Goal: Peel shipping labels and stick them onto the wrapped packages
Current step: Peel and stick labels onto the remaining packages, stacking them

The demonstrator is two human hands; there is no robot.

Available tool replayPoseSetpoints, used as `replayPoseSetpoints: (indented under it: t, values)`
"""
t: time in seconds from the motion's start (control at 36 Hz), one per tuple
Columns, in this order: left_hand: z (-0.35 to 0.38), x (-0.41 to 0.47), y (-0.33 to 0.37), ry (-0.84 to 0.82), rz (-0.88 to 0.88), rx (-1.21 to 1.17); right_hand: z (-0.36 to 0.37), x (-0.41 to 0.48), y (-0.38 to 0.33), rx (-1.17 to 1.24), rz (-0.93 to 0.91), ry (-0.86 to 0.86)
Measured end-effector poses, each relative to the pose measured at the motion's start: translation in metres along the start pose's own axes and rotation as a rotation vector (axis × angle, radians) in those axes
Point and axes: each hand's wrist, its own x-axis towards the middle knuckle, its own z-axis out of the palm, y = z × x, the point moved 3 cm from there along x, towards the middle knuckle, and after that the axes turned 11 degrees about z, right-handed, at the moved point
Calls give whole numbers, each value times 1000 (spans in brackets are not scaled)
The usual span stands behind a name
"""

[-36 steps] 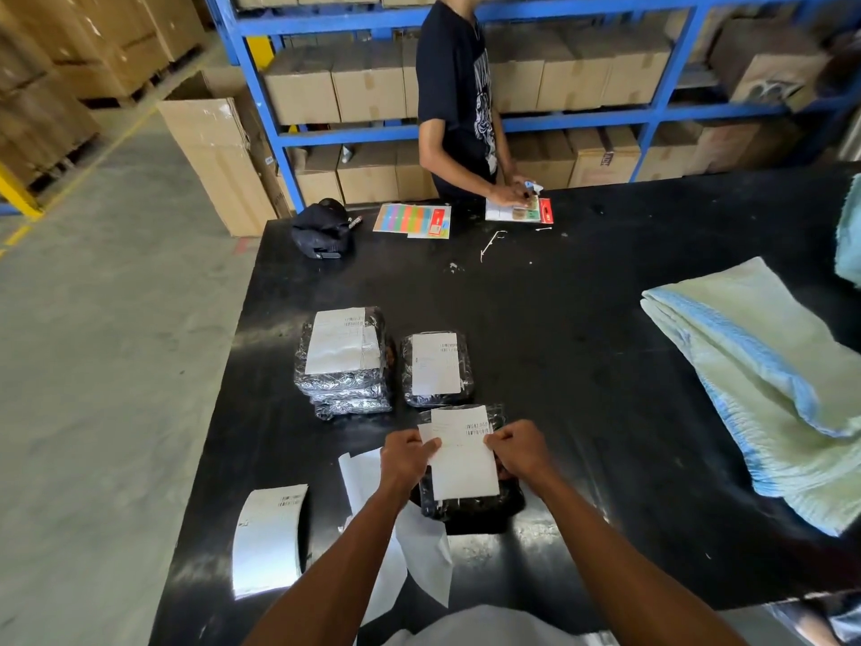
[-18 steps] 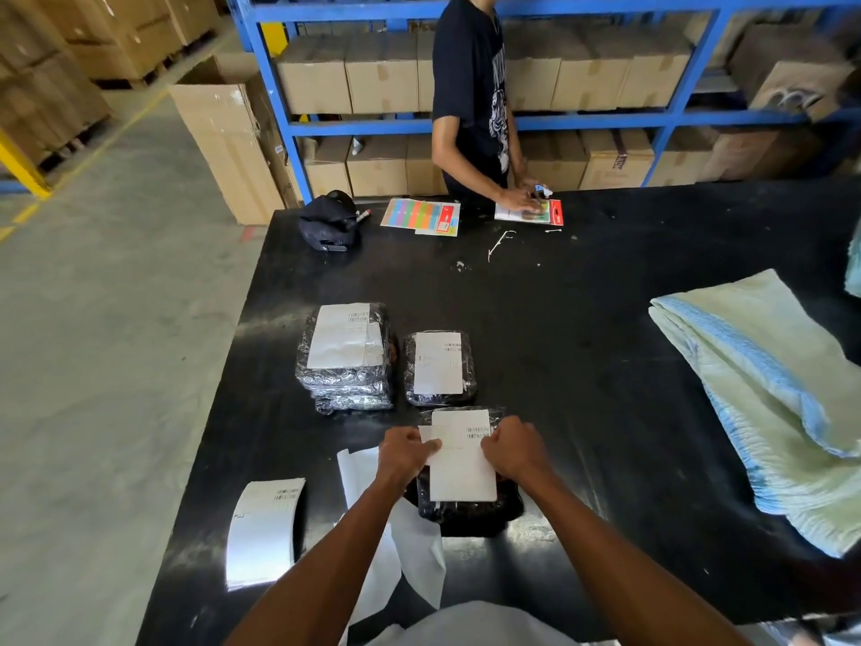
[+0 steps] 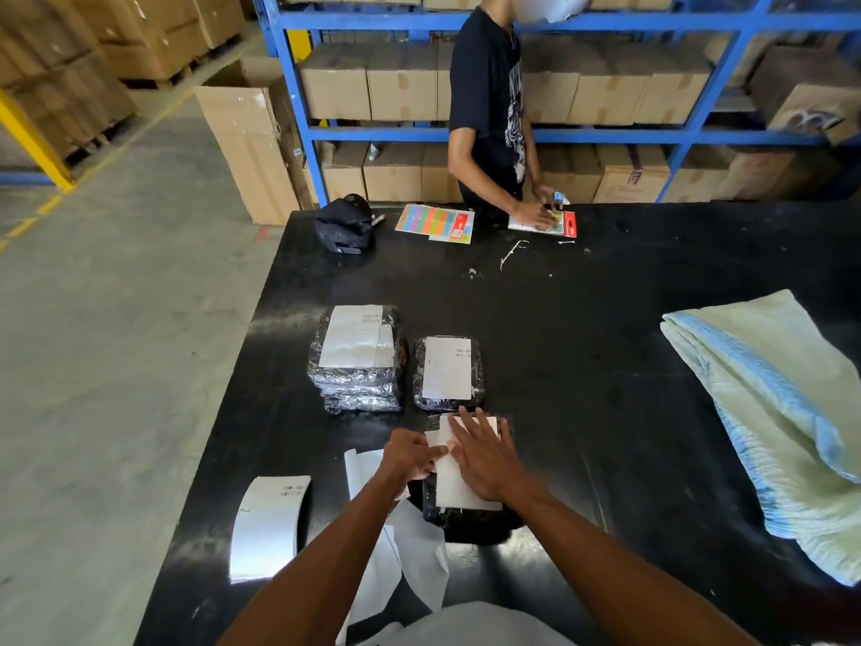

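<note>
Head view: right hand (image 3: 489,463) presses illegibly printed label (image 3: 459,492).

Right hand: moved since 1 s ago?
Yes. The right hand has slid left, from the right edge of the label onto its face. Its fingers are now spread flat, pointing toward the labelled package behind.

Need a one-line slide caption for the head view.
Right hand presses a white paper shipping label flat onto a black plastic-wrapped package; left hand holds the label's left edge.
</note>
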Motion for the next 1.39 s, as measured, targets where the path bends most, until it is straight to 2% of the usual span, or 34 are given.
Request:
replayPoseSetpoints:
  t: [0.11,0.22,0.36,0.53,0.67,0.92,1.0,1.06,1.14,1.19,1.31,1.39]
  values:
    - [-1,-4,-4,-67,-48,-43,16,4,8,-38,-10,45]
    - [-8,-21,-17,-127,-76,-32,14,7,5,-11,9,-16]
    - [-22,-43,-38,-366,-197,-14,19,7,10,-77,10,11]
    - [-46,-65,-67,-578,-290,307,24,9,11,-81,-14,6]
    - [-77,-75,-83,-488,-335,462,23,4,16,-76,-58,8]
    - [-99,-70,-82,-453,-284,644,40,-28,36,-63,-27,146]
    - [-89,-61,-78,-413,-152,844,41,-37,44,64,36,149]
    - [-79,-56,-64,-304,-14,942,44,-39,50,220,105,122]
    - [-59,-48,-43,-158,151,890,46,-41,58,543,221,82]
    - [-40,-44,-33,-174,204,813,50,-43,62,726,289,23]
    - [-6,-45,-16,-248,187,598,57,-44,61,910,353,-92]
    - [5,-43,-16,-224,189,510,51,-44,55,959,355,-89]
